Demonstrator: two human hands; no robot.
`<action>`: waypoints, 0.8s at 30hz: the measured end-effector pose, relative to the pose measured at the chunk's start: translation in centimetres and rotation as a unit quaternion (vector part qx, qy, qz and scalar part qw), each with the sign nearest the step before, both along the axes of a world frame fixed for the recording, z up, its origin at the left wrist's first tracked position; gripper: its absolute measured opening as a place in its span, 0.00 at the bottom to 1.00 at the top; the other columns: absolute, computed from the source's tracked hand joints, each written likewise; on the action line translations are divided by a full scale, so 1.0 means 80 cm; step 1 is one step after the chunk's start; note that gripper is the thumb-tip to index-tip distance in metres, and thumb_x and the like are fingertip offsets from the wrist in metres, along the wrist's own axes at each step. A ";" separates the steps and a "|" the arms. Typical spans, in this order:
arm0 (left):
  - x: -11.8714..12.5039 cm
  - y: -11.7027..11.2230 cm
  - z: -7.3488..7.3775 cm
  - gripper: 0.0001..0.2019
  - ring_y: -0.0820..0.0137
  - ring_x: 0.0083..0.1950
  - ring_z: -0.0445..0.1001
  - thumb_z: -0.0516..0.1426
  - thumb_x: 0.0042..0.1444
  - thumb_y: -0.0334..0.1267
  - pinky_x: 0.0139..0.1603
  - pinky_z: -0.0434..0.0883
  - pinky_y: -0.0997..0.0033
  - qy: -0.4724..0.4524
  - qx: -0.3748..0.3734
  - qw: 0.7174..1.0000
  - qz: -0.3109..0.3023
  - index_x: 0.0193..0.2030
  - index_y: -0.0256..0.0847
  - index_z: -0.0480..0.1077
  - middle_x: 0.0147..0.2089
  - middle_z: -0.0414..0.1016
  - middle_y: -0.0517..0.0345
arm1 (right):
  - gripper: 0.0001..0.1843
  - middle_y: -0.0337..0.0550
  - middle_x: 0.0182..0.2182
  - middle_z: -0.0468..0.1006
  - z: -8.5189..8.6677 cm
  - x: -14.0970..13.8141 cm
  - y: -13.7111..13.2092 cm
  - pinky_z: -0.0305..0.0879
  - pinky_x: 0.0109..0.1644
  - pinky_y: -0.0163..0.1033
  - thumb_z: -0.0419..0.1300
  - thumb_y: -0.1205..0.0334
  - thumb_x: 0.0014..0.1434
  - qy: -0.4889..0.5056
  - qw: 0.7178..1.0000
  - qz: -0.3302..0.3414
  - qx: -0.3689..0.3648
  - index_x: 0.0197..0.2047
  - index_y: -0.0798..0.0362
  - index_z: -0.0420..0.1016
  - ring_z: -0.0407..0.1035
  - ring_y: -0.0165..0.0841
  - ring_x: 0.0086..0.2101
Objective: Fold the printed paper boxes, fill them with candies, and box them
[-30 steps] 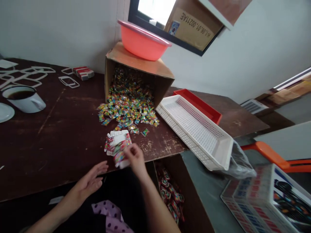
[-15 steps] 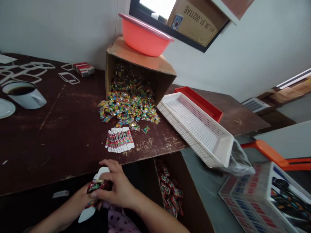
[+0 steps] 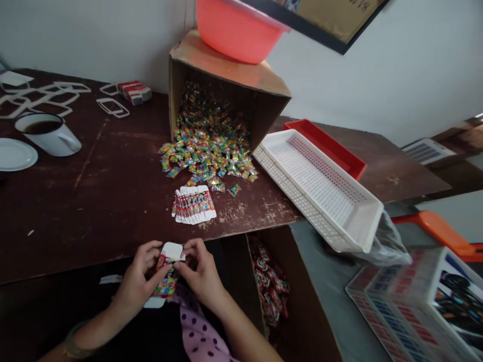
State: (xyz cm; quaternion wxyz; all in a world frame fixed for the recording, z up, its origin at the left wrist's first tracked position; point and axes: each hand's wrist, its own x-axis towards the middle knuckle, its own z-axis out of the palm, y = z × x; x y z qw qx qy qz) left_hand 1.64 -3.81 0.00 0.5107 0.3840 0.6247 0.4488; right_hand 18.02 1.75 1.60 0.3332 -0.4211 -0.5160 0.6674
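Observation:
Between my two hands, in front of the table edge, is a small printed candy box [image 3: 166, 287] in red and bright colours, with white flaps at its top and bottom. My left hand [image 3: 138, 274] grips its left side, thumb across the front. The fingers of my right hand [image 3: 199, 274] pinch it at the upper right, near the top flap. A fanned stack of flat candy boxes [image 3: 193, 205] lies on the table beyond my hands. Behind it, small wrapped candies [image 3: 211, 151] spill from a cardboard box [image 3: 230, 65] lying on its side.
A pink basin [image 3: 237, 30] sits on the cardboard box. To the right are a white perforated tray [image 3: 320, 186] and a red tray [image 3: 332, 151]. An open carton [image 3: 302, 291] below holds red packets. A mug [image 3: 51, 138] of dark liquid stands left beside a white lid [image 3: 17, 155].
My hands have turned the candy box from tilted to more upright, its printed front now facing me. My left hand has come up to its left side. The camera view has shifted downward.

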 end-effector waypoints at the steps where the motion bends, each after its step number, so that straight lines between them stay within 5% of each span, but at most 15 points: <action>1: -0.003 -0.004 -0.001 0.21 0.61 0.45 0.81 0.63 0.54 0.42 0.46 0.75 0.67 0.017 0.021 1.000 0.003 0.52 0.46 0.62 0.42 0.82 0.57 | 0.15 0.33 0.28 0.73 -0.004 0.003 -0.004 0.57 0.28 0.29 0.67 0.56 0.55 0.033 0.998 0.002 -0.043 0.39 0.52 0.66 0.63 0.24 0.24; 6: -0.018 -0.020 0.003 0.11 0.62 0.39 0.82 0.62 0.55 0.40 0.40 0.75 0.70 0.067 0.014 0.986 -0.154 0.45 0.46 0.73 0.38 0.84 0.58 | 0.23 0.31 0.24 0.68 -0.022 0.021 -0.007 0.61 0.25 0.28 0.72 0.50 0.47 0.166 0.931 0.088 -0.312 0.36 0.54 0.68 0.61 0.21 0.21; 10: -0.018 -0.021 0.022 0.07 0.65 0.38 0.80 0.58 0.59 0.41 0.40 0.73 0.72 0.059 0.010 0.980 -0.189 0.36 0.46 0.78 0.35 0.83 0.61 | 0.28 0.31 0.25 0.71 -0.032 0.019 0.002 0.62 0.24 0.27 0.78 0.54 0.38 0.156 0.894 0.182 -0.379 0.38 0.56 0.72 0.62 0.20 0.20; 13: -0.012 -0.016 0.030 0.12 0.63 0.40 0.80 0.60 0.57 0.40 0.41 0.74 0.70 -0.071 -0.072 0.990 -0.098 0.48 0.47 0.74 0.38 0.83 0.60 | 0.25 0.35 0.28 0.74 -0.029 0.012 0.006 0.67 0.27 0.31 0.75 0.49 0.42 0.090 0.938 0.208 -0.262 0.38 0.56 0.76 0.66 0.23 0.23; 15: -0.007 -0.012 0.025 0.25 0.59 0.45 0.81 0.60 0.54 0.38 0.45 0.75 0.66 -0.193 -0.147 0.969 -0.046 0.59 0.46 0.66 0.43 0.84 0.56 | 0.19 0.40 0.33 0.76 -0.023 0.008 0.003 0.71 0.36 0.36 0.68 0.49 0.53 0.009 0.977 0.201 -0.076 0.40 0.55 0.79 0.71 0.29 0.30; 18: -0.004 -0.011 0.009 0.29 0.56 0.52 0.78 0.58 0.52 0.35 0.51 0.74 0.61 -0.301 -0.200 0.932 -0.018 0.64 0.41 0.64 0.49 0.84 0.51 | 0.15 0.46 0.41 0.78 -0.016 0.005 -0.005 0.68 0.50 0.39 0.58 0.55 0.65 -0.095 0.958 0.193 0.191 0.46 0.53 0.81 0.72 0.33 0.43; 20: -0.005 -0.014 0.000 0.28 0.54 0.56 0.76 0.57 0.53 0.36 0.53 0.73 0.60 -0.315 -0.211 0.925 -0.016 0.63 0.40 0.66 0.51 0.83 0.50 | 0.15 0.46 0.40 0.79 -0.014 0.004 -0.009 0.68 0.50 0.36 0.55 0.56 0.67 -0.111 0.952 0.180 0.221 0.45 0.53 0.82 0.73 0.32 0.43; 24: -0.011 -0.021 -0.004 0.26 0.52 0.62 0.72 0.57 0.56 0.38 0.57 0.71 0.56 -0.346 -0.214 0.913 -0.040 0.63 0.41 0.67 0.56 0.80 0.49 | 0.12 0.42 0.37 0.80 -0.014 0.003 -0.002 0.70 0.44 0.34 0.59 0.58 0.64 -0.090 0.974 0.156 0.137 0.43 0.52 0.82 0.75 0.30 0.38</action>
